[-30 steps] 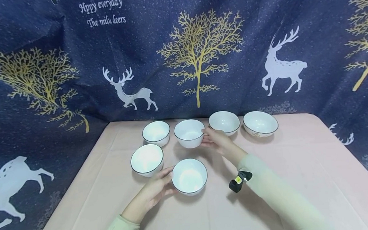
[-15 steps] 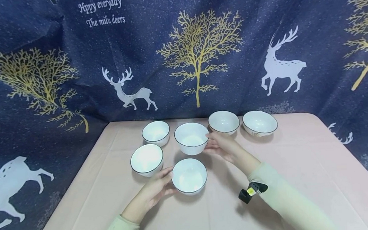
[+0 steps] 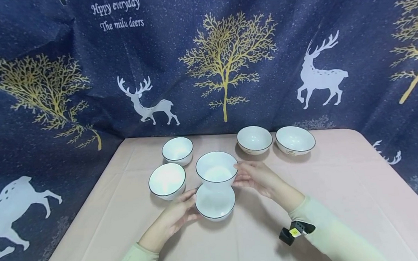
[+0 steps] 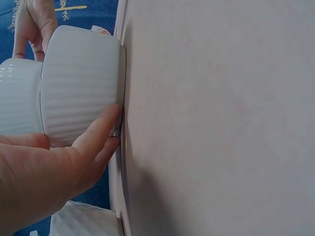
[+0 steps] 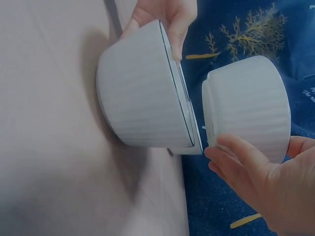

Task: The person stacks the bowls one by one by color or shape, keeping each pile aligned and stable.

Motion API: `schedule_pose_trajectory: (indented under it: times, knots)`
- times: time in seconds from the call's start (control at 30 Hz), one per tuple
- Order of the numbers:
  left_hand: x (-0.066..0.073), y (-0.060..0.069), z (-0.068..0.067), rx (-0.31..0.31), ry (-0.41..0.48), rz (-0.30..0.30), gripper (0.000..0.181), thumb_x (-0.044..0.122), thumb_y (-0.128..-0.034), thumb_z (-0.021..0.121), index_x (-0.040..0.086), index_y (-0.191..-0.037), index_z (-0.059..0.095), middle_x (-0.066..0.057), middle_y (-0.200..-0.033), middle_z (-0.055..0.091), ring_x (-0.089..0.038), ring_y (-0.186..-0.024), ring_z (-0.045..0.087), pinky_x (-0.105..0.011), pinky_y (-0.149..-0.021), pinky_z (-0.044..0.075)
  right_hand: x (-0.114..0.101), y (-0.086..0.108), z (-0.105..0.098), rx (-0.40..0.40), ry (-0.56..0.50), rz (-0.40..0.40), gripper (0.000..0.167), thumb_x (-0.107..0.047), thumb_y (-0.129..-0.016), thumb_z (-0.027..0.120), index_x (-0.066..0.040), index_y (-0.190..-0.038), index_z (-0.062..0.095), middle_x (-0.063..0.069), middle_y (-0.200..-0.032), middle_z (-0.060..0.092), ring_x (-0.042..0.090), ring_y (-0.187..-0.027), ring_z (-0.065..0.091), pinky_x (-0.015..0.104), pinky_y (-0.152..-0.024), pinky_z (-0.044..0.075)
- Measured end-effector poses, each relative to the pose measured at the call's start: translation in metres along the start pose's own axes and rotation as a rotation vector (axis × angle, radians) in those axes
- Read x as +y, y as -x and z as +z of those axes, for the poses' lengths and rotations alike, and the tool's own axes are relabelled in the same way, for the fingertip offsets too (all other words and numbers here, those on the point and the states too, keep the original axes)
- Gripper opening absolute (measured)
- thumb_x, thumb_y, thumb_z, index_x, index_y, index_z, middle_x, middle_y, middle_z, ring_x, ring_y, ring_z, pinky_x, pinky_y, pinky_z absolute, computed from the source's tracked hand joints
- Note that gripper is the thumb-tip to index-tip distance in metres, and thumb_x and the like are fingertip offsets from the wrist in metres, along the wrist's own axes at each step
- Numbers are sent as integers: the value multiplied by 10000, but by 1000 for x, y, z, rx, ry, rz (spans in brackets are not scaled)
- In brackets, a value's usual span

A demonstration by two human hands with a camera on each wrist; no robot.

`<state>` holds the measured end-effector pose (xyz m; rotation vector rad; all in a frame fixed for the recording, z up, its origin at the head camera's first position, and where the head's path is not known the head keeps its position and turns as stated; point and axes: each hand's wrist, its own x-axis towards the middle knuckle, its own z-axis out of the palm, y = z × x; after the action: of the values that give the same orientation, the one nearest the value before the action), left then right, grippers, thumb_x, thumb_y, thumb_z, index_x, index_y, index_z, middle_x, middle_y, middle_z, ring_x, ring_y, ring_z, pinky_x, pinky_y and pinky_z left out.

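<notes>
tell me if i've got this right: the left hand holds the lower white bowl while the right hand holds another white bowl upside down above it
One thing is off: the upper bowl in the right hand is upright, not upside down; the head view shows its inside facing up. The left hand does hold the lower bowl beneath it.

Table [image 3: 350, 182]: wide lane right of the right arm, another up front between the arms. Back lane behind the raised bowl [image 3: 217, 167], walled by the cloth [image 3: 205, 67]. Left side is tight: near-left bowl [image 3: 167, 180] crowds the left hand [image 3: 180, 211], far-left bowl [image 3: 177, 150] behind it. Right hand [image 3: 255, 177] blocks the raised bowl's right. Slim gap down to the lower bowl [image 3: 215, 205].
</notes>
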<state>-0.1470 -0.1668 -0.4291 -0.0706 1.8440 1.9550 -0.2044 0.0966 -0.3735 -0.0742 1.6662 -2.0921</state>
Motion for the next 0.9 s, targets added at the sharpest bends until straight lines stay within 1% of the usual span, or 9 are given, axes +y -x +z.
schedule_pose_trajectory:
  times: [0.2, 0.33, 0.6, 0.77, 0.9]
  knots:
    - [0, -1, -1, -3, -7, 3, 540, 224, -1038, 369, -37, -1489, 228, -257, -1517, 237, -436, -1360, 322, -435, -992, 496, 3, 6, 0, -8, 25, 1, 493, -62, -979, 456, 203, -1359, 289, 212, -1039, 590, 214, -894, 659, 424, -934, 533]
    - [1, -1, -1, -3, -4, 3, 536, 220, -1038, 371, -30, -1491, 233, -250, -1518, 242, -433, -1363, 319, -433, -990, 498, 5, 8, 0, -14, 56, 4, 498, -68, -966, 489, 213, -1341, 321, 206, -1038, 611, 221, -900, 667, 407, -918, 544]
    - [0, 1, 0, -13, -9, 12, 554, 224, -1036, 367, -43, -1492, 203, -288, -1489, 259, -451, -1367, 294, -433, -992, 495, 5, 14, 0, -16, 89, 16, 610, -92, -939, 547, 218, -1379, 260, 242, -1089, 612, 261, -913, 678, 392, -884, 563]
    - [0, 1, 0, -22, -13, 29, 549, 216, -1038, 365, -57, -1486, 202, -297, -1466, 286, -453, -1358, 311, -434, -992, 495, 5, 17, 1, -27, 121, -2, 582, -98, -939, 559, 215, -1363, 312, 207, -1084, 624, 235, -898, 679, 400, -886, 561]
    - [-1, 0, 0, -26, -9, 34, 540, 192, -1037, 354, -65, -1484, 196, -302, -1479, 257, -460, -1368, 285, -439, -994, 492, 6, 17, 2, -31, 149, -13, 529, -97, -938, 564, 203, -1334, 383, 217, -1130, 619, 242, -913, 677, 402, -880, 564]
